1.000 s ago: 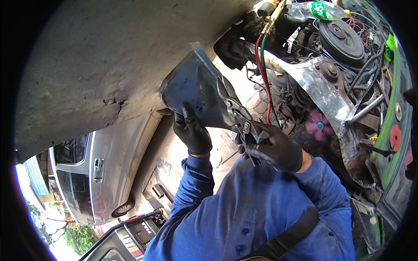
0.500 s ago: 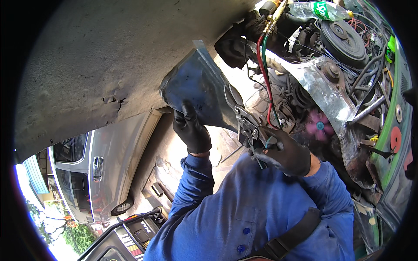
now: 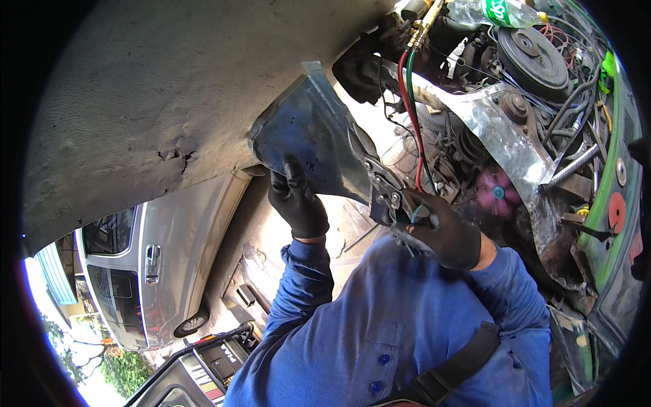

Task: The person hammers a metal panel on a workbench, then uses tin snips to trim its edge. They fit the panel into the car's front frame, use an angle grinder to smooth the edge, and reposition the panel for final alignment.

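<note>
Vehicle bodywork, grey, shows at left. Your gloved left hand has its grip around a bent metal sheet by its lower edge; snips, overlapping the sheet's right edge, are clasped in your gloved right hand; farther right sits a pink fan.

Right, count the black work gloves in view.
2: one on the left hand, which holds the bent sheet-metal piece; one on the right hand, gripping the aviation snips.
</note>
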`<state>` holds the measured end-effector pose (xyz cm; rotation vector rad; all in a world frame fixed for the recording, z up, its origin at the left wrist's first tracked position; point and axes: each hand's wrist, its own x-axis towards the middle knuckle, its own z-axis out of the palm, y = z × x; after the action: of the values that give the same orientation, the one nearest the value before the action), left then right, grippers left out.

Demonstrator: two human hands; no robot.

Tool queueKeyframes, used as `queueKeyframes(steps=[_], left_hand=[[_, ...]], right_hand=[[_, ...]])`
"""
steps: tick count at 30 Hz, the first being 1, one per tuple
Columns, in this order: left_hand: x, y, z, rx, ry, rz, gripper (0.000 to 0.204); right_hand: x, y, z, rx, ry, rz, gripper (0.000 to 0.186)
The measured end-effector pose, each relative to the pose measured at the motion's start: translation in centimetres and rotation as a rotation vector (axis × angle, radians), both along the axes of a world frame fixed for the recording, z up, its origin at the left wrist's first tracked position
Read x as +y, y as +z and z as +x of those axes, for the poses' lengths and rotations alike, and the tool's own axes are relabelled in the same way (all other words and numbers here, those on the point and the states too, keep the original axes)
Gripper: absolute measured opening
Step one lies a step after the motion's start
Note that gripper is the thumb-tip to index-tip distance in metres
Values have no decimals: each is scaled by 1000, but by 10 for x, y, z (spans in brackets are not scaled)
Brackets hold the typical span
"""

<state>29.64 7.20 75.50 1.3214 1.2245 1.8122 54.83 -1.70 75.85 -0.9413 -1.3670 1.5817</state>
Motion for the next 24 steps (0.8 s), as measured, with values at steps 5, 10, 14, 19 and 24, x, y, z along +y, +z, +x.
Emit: queueKeyframes(steps=[5, 10, 14, 19, 24], left_hand=[[-2, -1, 1, 5, 9, -4, 34], [-3, -2, -3, 2, -6, 4, 35], [-4, -2, 1, -36, 24, 17, 35], [-7, 2, 3, 8, 33, 0, 34], [-7, -1, -2, 29, 49, -2, 35]], right_hand=[[2, 4, 1, -15, 10, 19, 51], [1, 6, -2, -26, -11, 30, 52], [3, 6, -3, 5, 34, -66, 52], [6, 7, -6, 27, 2, -53, 48], [9, 9, -7, 71, 34, -92, 42]])
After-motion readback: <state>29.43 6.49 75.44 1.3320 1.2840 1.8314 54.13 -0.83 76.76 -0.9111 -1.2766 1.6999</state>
